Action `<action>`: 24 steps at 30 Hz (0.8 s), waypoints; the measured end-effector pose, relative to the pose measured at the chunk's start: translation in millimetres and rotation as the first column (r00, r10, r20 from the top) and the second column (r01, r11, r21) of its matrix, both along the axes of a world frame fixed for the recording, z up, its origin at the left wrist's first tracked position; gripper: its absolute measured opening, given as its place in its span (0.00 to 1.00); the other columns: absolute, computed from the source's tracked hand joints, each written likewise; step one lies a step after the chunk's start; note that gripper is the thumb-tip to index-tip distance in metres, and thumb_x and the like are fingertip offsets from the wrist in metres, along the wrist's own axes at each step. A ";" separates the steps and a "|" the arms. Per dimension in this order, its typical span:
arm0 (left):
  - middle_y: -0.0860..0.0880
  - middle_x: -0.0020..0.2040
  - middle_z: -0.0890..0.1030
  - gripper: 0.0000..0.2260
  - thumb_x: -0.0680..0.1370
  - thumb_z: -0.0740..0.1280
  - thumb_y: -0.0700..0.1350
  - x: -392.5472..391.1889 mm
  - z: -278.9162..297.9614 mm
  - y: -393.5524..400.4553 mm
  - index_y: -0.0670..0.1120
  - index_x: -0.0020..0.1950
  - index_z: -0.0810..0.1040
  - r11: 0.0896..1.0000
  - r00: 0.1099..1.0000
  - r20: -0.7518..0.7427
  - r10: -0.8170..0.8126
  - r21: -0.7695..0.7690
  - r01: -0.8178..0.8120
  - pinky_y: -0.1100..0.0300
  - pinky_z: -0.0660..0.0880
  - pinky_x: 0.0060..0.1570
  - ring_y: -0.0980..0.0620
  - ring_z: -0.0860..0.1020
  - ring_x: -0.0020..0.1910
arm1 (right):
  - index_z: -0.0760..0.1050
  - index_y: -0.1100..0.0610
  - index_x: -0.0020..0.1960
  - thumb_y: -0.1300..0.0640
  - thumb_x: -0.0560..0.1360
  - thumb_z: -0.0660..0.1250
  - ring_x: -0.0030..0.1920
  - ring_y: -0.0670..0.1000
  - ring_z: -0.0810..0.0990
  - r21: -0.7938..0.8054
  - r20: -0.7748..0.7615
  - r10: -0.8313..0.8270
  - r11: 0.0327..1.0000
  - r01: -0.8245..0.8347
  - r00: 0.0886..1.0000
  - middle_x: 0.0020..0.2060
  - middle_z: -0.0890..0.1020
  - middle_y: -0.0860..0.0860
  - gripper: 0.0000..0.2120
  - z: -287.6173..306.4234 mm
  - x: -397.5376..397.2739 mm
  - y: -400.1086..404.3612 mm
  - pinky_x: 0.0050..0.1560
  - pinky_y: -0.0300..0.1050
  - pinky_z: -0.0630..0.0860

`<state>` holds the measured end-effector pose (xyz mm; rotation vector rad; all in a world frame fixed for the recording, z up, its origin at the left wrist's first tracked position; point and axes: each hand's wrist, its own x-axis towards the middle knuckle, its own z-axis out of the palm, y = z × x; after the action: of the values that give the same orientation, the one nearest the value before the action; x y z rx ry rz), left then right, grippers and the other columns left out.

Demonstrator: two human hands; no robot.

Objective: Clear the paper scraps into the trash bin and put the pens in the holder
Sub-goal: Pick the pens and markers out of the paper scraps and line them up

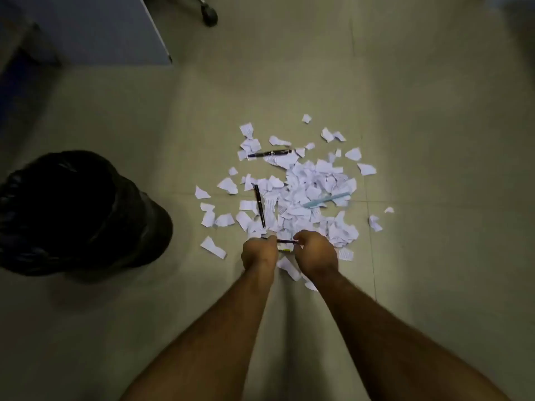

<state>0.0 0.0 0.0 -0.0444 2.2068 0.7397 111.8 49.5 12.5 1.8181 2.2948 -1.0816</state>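
From the head camera, looking straight down, a pale tiled floor (405,82) fills almost everything. A heap of torn white paper scraps (307,192) is scattered a little right of the middle of the frame, thick at its core and thinning to loose single pieces round the edges.

Two bare forearms come up from the bottom edge and meet at the near rim of the heap. The left hand (259,251) and the right hand (317,251) both have their fingers curled, and between them runs a thin dark pen (285,241), lying level; each hand pinches one end of it. Just under that pen, between the hands, there is a small yellowish bit I cannot make out.

Three more writing things lie in the scraps. A dark pen (269,153) rests almost level at the upper left of the heap. Another dark pen (259,205) lies nearly upright in the frame along the heap's left side, its lower end just above the left hand. A pale blue pen (327,199) slants across the right part of the pile, half sunk among the papers.

At the left of the frame, well apart from the scraps, stands a trash bin (136,215) lined with a black bag, its mouth dark. In the upper left corner is a pale blue panel with a white edge (155,30), and beside it, at the top, a black chair wheel (209,15).
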 end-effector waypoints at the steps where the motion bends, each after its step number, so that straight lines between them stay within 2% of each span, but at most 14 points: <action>1: 0.43 0.44 0.85 0.21 0.67 0.67 0.58 1.6 -19.6 -1.6 0.43 0.47 0.83 0.999 0.999 0.012 0.035 -0.005 -0.035 0.48 0.82 0.47 0.40 0.84 0.44 | 0.81 0.52 0.59 0.55 0.76 0.65 0.58 0.56 0.80 0.024 0.024 0.050 0.998 -0.050 0.998 0.57 0.83 0.53 0.13 -9.7 -1.2 -0.7 0.56 0.46 0.75; 3: 0.43 0.44 0.85 0.24 0.62 0.68 0.62 0.1 -58.7 -3.1 0.44 0.45 0.82 0.995 0.995 0.011 0.103 -0.007 -0.103 0.46 0.82 0.45 0.40 0.84 0.42 | 0.80 0.52 0.62 0.55 0.77 0.64 0.59 0.57 0.78 0.090 0.044 0.140 0.986 -0.144 0.989 0.58 0.81 0.53 0.15 -29.2 -6.5 1.1 0.57 0.48 0.75; 8: 0.46 0.40 0.85 0.22 0.60 0.72 0.60 -3.5 -83.7 0.0 0.44 0.44 0.83 0.993 0.992 -0.047 0.116 -0.014 -0.117 0.48 0.83 0.41 0.42 0.84 0.37 | 0.80 0.52 0.59 0.56 0.75 0.65 0.57 0.58 0.77 0.150 0.175 0.327 0.923 -0.353 0.929 0.55 0.80 0.54 0.14 -48.9 -26.1 7.1 0.50 0.49 0.76; 13: 0.46 0.38 0.85 0.25 0.55 0.71 0.63 -12.6 -117.0 3.0 0.45 0.40 0.83 0.995 0.997 -0.071 0.036 -0.093 -0.042 0.50 0.83 0.40 0.44 0.84 0.36 | 0.79 0.51 0.56 0.52 0.75 0.65 0.53 0.58 0.78 0.208 0.243 0.348 0.893 -0.399 0.905 0.52 0.81 0.53 0.11 -60.7 -33.8 7.9 0.45 0.47 0.71; 15: 0.46 0.39 0.85 0.25 0.56 0.72 0.62 -7.5 -86.4 -0.6 0.45 0.41 0.83 0.994 0.997 -0.071 0.020 -0.106 -0.028 0.51 0.83 0.41 0.44 0.84 0.37 | 0.78 0.53 0.55 0.51 0.75 0.65 0.52 0.57 0.79 0.216 0.248 0.336 0.895 -0.390 0.908 0.51 0.81 0.54 0.11 -61.4 -35.2 6.5 0.45 0.47 0.73; 19: 0.46 0.46 0.85 0.20 0.65 0.73 0.58 -5.5 -47.1 -2.8 0.44 0.47 0.83 0.996 0.993 -0.104 -0.058 -0.077 0.050 0.57 0.80 0.44 0.43 0.83 0.44 | 0.77 0.54 0.53 0.47 0.75 0.66 0.51 0.57 0.80 0.211 0.116 0.198 0.953 -0.219 0.973 0.50 0.81 0.53 0.12 -59.8 -34.8 2.0 0.44 0.45 0.72; 21: 0.46 0.47 0.85 0.20 0.67 0.73 0.59 -7.6 -35.0 -1.0 0.45 0.48 0.82 0.995 0.985 -0.145 -0.095 -0.054 0.088 0.57 0.80 0.43 0.43 0.84 0.44 | 0.78 0.52 0.51 0.46 0.73 0.67 0.49 0.56 0.80 0.170 0.013 0.082 0.982 -0.083 0.997 0.47 0.82 0.52 0.12 -55.4 -29.3 -0.1 0.44 0.45 0.73; 24: 0.45 0.49 0.84 0.19 0.69 0.72 0.59 -8.5 -11.7 8.0 0.45 0.50 0.82 0.973 0.941 -0.251 -0.228 -0.034 0.227 0.60 0.73 0.41 0.42 0.82 0.48 | 0.78 0.50 0.47 0.48 0.69 0.70 0.44 0.53 0.80 0.062 -0.192 -0.144 0.985 0.158 0.971 0.41 0.83 0.49 0.09 -47.6 -15.1 0.6 0.43 0.43 0.73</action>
<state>-8.5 8.0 -11.7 0.3164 2.4033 0.6384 96.7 50.1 -35.2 2.0315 2.3610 -1.2523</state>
